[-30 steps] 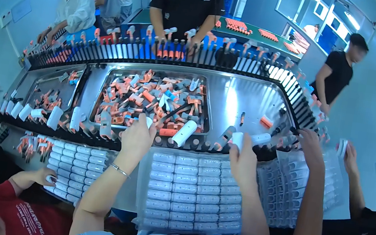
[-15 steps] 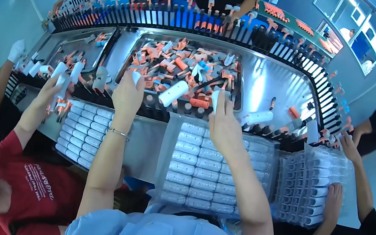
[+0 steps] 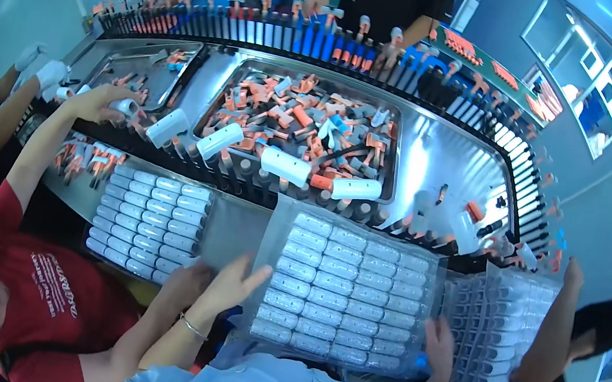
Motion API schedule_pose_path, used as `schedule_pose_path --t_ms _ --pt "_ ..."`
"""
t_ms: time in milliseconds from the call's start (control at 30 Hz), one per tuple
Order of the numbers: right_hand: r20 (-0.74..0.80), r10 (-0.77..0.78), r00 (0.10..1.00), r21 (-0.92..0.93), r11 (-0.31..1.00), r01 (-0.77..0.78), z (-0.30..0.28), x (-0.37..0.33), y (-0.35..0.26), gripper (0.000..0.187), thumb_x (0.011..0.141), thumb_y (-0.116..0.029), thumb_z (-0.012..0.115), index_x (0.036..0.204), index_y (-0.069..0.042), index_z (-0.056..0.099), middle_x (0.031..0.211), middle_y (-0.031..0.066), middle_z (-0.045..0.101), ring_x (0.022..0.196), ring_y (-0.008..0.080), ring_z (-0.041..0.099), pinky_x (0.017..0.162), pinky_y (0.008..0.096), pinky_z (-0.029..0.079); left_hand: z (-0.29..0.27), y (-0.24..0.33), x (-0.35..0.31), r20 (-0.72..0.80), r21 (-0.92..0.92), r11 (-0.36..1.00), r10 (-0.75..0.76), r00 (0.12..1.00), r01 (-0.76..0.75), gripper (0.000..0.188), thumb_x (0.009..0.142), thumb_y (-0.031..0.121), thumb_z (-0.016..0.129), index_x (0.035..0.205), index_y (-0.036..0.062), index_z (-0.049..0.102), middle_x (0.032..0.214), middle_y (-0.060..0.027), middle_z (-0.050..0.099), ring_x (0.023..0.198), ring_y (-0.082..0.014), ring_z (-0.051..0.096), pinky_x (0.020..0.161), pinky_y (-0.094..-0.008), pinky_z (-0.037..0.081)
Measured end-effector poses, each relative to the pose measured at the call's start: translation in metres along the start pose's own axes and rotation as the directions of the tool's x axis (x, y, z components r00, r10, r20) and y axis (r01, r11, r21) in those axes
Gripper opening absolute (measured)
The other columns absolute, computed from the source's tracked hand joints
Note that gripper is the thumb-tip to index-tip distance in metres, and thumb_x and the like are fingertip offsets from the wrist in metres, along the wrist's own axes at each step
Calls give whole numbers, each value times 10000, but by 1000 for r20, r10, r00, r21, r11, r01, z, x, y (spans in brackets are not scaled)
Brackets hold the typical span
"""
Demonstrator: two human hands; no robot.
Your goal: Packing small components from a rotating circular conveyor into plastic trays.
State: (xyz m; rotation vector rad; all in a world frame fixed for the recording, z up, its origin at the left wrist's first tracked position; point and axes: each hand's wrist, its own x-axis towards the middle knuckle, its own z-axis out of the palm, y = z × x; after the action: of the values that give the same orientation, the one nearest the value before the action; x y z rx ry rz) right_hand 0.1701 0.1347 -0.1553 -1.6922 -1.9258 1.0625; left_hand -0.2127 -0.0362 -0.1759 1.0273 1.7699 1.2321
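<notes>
A clear plastic tray point(image 3: 340, 340) packed with rows of white, rounded plastic shells lies in front of me. My left hand point(image 3: 228, 288), a bracelet at its wrist, is beside the tray's left edge with fingers and thumb stretched apart and nothing in it. Against the right edge of the tray rests my right hand point(image 3: 439, 346), its fingers stretched upward; whether it presses on the edge is unclear. Beyond the tray, white shells sit on the rack's black posts: one shell point(image 3: 284, 165) in the middle, another shell point(image 3: 357, 189) on its right and a tilted shell point(image 3: 219, 141) on its left.
A metal tray point(image 3: 401, 138) heaped with orange and grey parts stands inside the ring of posts. Another packed tray point(image 3: 149, 222) lies left, and stacked trays point(image 3: 501, 326) right. A co-worker in a red shirt point(image 3: 57, 296) reaches across at left; others work around.
Both my hands have drawn back from the posts to the near tray's sides. The white shells they held now sit on the posts. The red-sleeved co-worker's hand has moved over the rack.
</notes>
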Motion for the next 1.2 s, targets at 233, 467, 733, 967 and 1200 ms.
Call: schedule_pose_path --t_ms 233,467,733,967,1200 --pt "57 62 996 100 993 -68 4 7 13 305 919 -219 446 911 39 610 722 104 623 577 152 591 455 281 483 14 -2 -6 -135 303 953 50 990 -6 409 905 277 480 1144 -49 542 1013 -288 585 955 -398 577 826 -398 454" --pt "95 159 983 179 968 -174 -17 1 -24 233 912 -139 438 957 22 601 678 145 631 497 188 603 431 299 491 16 30 -39 -254 397 917 144 956 -33 291 897 179 449 1014 -51 585 885 -293 581 842 -450 552 748 -458 456" --pt "368 -69 927 -28 996 86 -17 27 -15 333 928 -246 449 880 38 616 632 126 620 553 185 629 513 288 486 14 74 -103 -211 -236 948 -265 941 214 353 938 134 456 1254 -23 455 710 -37 565 591 -93 563 531 -231 468" --pt "233 -325 916 -51 937 346 9 82 -7 421 917 -336 438 863 33 631 644 116 625 587 218 617 535 323 458 25 67 -151 -410 -266 962 -167 897 57 312 935 58 424 1230 -4 504 732 -37 569 600 -100 563 564 -222 477" --pt "224 -601 768 258 796 548 55 107 -41 333 936 -251 463 855 35 612 756 120 620 665 164 563 632 294 447 8 87 -238 -833 -157 986 -100 544 -60 251 924 78 437 1131 -6 551 669 56 446 547 -15 359 480 -172 270"
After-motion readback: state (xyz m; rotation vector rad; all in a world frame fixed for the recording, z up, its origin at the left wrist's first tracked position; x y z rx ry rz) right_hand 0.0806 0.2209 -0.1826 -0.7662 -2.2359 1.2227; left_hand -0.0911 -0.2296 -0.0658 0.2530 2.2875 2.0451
